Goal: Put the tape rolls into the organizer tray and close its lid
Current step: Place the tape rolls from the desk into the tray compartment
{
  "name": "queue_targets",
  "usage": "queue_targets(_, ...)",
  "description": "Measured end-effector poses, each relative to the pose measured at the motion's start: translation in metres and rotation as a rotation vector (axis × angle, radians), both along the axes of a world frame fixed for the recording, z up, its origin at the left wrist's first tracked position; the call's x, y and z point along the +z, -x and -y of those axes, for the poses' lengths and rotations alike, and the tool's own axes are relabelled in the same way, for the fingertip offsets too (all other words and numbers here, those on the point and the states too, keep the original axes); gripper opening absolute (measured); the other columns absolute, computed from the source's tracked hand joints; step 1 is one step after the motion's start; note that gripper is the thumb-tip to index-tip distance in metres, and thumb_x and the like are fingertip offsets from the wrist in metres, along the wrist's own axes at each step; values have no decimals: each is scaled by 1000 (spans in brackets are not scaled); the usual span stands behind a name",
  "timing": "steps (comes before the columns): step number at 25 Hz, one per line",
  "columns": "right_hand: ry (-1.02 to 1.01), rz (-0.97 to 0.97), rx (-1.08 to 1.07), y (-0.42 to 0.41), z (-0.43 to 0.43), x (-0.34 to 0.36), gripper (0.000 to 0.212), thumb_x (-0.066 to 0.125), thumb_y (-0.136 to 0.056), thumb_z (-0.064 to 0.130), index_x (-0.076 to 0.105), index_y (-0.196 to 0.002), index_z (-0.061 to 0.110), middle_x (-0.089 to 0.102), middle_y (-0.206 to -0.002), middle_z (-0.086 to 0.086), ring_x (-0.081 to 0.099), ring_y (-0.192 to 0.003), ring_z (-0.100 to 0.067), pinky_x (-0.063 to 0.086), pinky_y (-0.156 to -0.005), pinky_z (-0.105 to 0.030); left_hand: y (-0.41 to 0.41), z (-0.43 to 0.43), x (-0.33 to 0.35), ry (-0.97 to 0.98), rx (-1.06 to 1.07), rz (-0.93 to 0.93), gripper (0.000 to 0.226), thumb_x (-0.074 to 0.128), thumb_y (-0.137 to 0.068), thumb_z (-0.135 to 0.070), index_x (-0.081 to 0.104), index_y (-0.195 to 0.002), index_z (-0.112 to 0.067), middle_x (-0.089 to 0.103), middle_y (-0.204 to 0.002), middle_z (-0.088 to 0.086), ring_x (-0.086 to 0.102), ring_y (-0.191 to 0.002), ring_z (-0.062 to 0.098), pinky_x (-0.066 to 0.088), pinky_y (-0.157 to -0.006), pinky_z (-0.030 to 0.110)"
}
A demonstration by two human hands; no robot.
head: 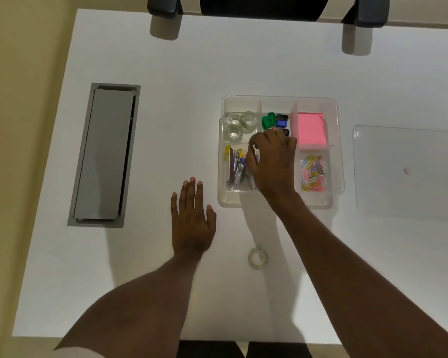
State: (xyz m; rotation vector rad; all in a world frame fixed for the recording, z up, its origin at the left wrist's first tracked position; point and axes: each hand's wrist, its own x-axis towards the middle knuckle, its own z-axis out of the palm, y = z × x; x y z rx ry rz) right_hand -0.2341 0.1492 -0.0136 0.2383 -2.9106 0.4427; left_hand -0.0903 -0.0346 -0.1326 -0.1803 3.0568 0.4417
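Note:
A clear organizer tray [279, 99] sits on the white table with its top uncovered. Three clear tape rolls [239, 124] lie in its far-left compartment. One more tape roll [258, 258] lies on the table near me, in front of the tray. The clear lid [404, 171] rests flat on the table to the right of the tray. My right hand [272, 161] hovers over the tray's middle, fingers curled and apart, with nothing visibly in them. My left hand [192, 218] lies flat and open on the table, left of the tray.
The tray also holds staplers [234, 167], green and blue clips [274, 120], pink sticky notes [311, 131] and coloured paper clips [313, 174]. A grey cable hatch [105, 153] is set into the table at left. A black chair [267, 6] stands at the far edge.

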Motion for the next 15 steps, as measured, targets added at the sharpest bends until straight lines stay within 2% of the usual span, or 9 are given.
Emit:
queue_targets(5, 117, -47, -64, -96, -14, -15, 6, 65, -92, 22, 65, -95, 16, 65, -89, -2, 57, -90, -23, 41, -82, -36, -1, 0, 4, 4, 0, -27, 66, 34, -108, -40, 21, -167, -16, 18, -177, 6, 13, -166, 22, 16, -133, 53)
queue_targets(9, 158, 150, -62, -172, -34, -38, 17, 65, -93, 32, 65, -102, 18, 67, -99, 2, 60, -93, -19, 46, -84, -33, -2, -1, 6, 1, 1, -57, 64, 34, -108, -38, 24, -167, -15, 20, -177, 6, 14, -166, 22, 15, -134, 52)
queue_targets(13, 164, 363, -107, -222, -48, -52, 36, 62, -90, 48, 58, -118, 25, 60, -114, 8, 57, -102, -15, 43, -88, -26, -3, -1, 7, -13, 15, -93, 63, 36, -107, -35, 26, -166, -14, 23, -176, 6, 17, -165, 21, 14, -134, 51)
queue_targets(15, 150, 409, -107, -237, -49, -56, 47, 62, -87, 54, 55, -124, 26, 57, -120, 8, 56, -105, -14, 44, -90, -27, -3, -2, 7, -17, 15, -100, 63, 35, -107, -37, 26, -166, -14, 24, -176, 6, 17, -165, 21, 14, -134, 50)
